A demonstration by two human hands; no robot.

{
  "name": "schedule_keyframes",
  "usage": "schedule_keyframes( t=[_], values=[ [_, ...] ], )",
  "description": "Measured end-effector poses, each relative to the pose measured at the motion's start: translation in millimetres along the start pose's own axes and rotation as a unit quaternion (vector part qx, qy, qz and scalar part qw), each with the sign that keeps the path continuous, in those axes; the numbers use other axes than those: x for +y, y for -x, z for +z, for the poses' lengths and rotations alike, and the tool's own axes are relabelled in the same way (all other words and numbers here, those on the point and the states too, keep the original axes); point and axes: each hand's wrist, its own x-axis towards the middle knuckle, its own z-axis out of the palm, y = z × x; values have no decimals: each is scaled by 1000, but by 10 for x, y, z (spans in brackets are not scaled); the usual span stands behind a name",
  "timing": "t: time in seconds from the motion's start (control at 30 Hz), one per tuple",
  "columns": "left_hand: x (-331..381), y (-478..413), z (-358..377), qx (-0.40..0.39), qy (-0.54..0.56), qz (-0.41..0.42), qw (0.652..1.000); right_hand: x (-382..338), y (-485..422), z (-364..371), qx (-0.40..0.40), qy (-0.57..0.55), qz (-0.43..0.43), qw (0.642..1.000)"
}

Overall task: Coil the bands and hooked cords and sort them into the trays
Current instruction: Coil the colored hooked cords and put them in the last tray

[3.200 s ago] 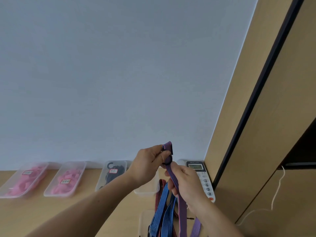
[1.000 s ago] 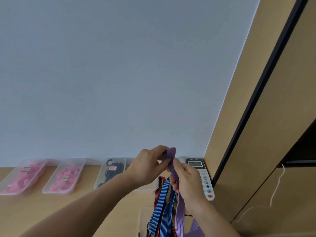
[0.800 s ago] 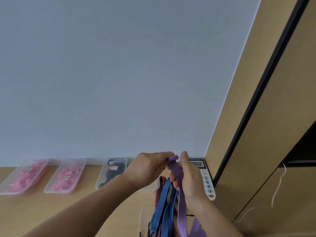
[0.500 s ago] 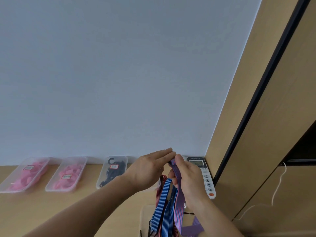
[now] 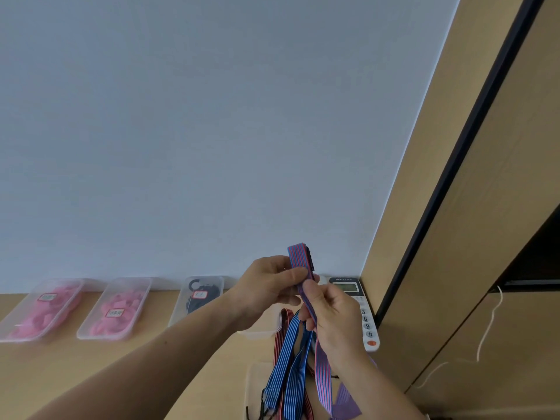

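My left hand (image 5: 269, 286) pinches the folded top of a purple-and-red striped band (image 5: 299, 259), which sticks up above my fingers. My right hand (image 5: 331, 318) grips the same band just below, and its tail hangs down past my wrist. Blue striped bands (image 5: 288, 359) and a red striped one (image 5: 280, 325) dangle beneath my hands. At the wall stand two clear trays of pink coils (image 5: 45, 310) (image 5: 116, 309), a clear tray with black hooked cords (image 5: 198, 294), and a clear tray (image 5: 263, 331) mostly hidden behind my left hand.
A white desk phone (image 5: 360, 310) sits in the corner right of my hands. A wooden cabinet side (image 5: 454, 237) with a black edge rises on the right, a white cord (image 5: 488, 325) hanging on it. Another pale tray edge (image 5: 251, 380) shows below the bands.
The band's folded top has come up above my left fingers, and my left thumb and fingers have closed on it. My right hand has slid a little lower on the band.
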Motion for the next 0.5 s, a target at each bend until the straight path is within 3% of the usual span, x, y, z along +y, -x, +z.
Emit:
schedule_keyframes(
  t=[0.17, 0.33, 0.4, 0.5],
  values=[
    [-60, -23, 32, 43, -37, 33, 998, -4, 1, -4, 7, 18, 35, 999],
    [-136, -68, 29, 118, -197, 131, 964, 22, 0, 19, -14, 5, 82, 996],
    [-179, -70, -14, 147, -281, 177, 932, 5, -2, 21, -25, -1, 92, 995],
    [-262, -29, -88, 173, -454, 272, 831, -25, -4, 28, -30, -24, 102, 994]
  ],
)
